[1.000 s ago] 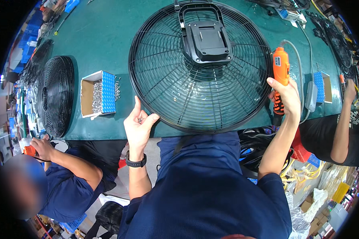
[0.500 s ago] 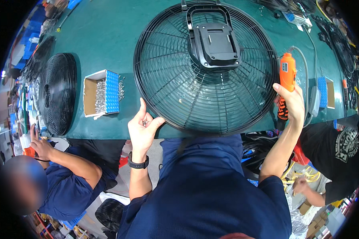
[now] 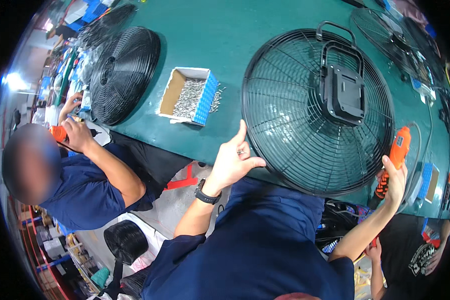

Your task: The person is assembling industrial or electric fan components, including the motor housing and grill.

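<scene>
A round black wire fan guard [image 3: 285, 125] lies on the green table in front of me, with a black plastic housing [image 3: 346, 95] and a carry handle on it. My left hand [image 3: 232, 164] is at the guard's near-left rim, thumb and forefinger stretched out against the edge. Its other fingers curl around a few small silver screws [image 3: 242, 152]. At the right rim, my right hand [image 3: 396, 177] is closed around an orange and black electric screwdriver [image 3: 400, 148], its corded end pointing up and away. Part of the tool's grip is hidden by my fingers.
An open blue and white box of screws [image 3: 189, 97] stands left of the guard, with loose screws beside it. Stacked black guards [image 3: 125, 75] lie farther left. A co-worker [image 3: 92, 170] works at the left; another person's arm [image 3: 377, 267] shows at lower right.
The whole view has swung left, so the guard, box and hands appear farther right. Both hands keep their places at the guard's rim, the screws and screwdriver still in them.
</scene>
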A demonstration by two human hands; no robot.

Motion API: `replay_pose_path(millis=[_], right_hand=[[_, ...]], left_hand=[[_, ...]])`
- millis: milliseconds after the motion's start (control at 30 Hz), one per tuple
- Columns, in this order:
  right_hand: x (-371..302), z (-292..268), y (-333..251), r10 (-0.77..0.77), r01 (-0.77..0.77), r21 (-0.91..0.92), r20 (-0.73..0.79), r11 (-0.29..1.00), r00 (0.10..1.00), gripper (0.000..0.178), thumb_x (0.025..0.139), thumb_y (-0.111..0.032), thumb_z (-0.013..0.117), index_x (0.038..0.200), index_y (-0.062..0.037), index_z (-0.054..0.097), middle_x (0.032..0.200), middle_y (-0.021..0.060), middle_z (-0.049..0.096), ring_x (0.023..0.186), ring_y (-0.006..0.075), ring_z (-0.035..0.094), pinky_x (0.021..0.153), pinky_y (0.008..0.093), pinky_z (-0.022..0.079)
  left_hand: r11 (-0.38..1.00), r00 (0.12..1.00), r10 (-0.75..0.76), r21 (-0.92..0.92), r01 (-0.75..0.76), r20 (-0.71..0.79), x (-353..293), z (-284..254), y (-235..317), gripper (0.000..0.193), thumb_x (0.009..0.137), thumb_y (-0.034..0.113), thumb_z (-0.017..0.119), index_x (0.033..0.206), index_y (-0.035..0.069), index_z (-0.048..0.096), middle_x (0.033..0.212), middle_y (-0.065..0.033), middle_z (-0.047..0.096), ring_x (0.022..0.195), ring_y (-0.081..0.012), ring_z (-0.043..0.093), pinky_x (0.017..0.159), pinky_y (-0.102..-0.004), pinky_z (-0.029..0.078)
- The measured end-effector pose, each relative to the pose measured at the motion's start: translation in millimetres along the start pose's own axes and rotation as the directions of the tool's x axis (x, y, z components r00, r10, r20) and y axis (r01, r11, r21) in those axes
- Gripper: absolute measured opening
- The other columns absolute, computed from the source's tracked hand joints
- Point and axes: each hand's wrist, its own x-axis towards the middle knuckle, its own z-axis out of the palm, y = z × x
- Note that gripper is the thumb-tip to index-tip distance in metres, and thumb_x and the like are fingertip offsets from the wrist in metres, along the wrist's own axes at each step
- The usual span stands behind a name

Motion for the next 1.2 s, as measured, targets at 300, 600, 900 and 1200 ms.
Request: replay_pose_path(millis=[300,600,900,1200], right_hand=[[-1,6,-7,-0.033,0.033,0.015,0.002,0.999,0.999,0.035,0.079,-0.025,0.073,0.096,-0.0057,0.049,0.063,0.001,0.048,0.045,0.0123,0.052,0.042,0.0247,0.042],[-3,10,-6,-0.059,0.059,0.021,0.0,0.998,0.998,0.035,0.079,-0.026,0.073,0.094,-0.0045,0.049,0.059,0.0019,0.048,0.043,0.0126,0.051,0.04,0.0247,0.04],[-40,-12,-1,-0.244,0.271,0.119,-0.202,0.955,0.948,0.056,0.081,-0.016,0.068,0.127,0.0047,0.043,0.102,0.0209,0.062,0.05,0.0113,0.053,0.045,0.0229,0.043],[-102,-26,-37,-0.649,0.565,0.762,-0.262,0.316,0.715,0.041,0.074,-0.03,0.066,0.095,-0.0017,0.046,0.069,0.0059,0.048,0.056,0.0132,0.046,0.057,0.0258,0.035]], left_hand=[[0.999,1.0,0.027,0.023,-0.027,0.015,4,-5,0,0.106,0.064,0.011,0.085,0.144,-0.002,0.017,0.06,0.0061,0.027,0.056,-0.0032,0.027,0.055,-0.0147,0.031],[0.996,0.999,0.028,-0.087,-0.024,0.044,1,-8,2,0.103,0.068,0.01,0.082,0.144,-0.004,0.014,0.06,0.0063,0.028,0.056,-0.0031,0.027,0.054,-0.0159,0.031],[0.595,0.991,-0.097,-0.794,0.13,0.089,-25,-22,-8,0.049,0.089,0.006,0.054,0.136,-0.002,0.041,0.074,-0.0015,0.051,0.062,-0.0079,0.044,0.05,-0.02,0.034],[0.364,0.902,-0.061,-0.832,0.42,0.428,-53,-6,6,0.019,0.092,0.008,0.05,0.107,-0.002,0.057,0.081,-0.0106,0.061,0.058,-0.0091,0.042,0.047,-0.0203,0.032]])
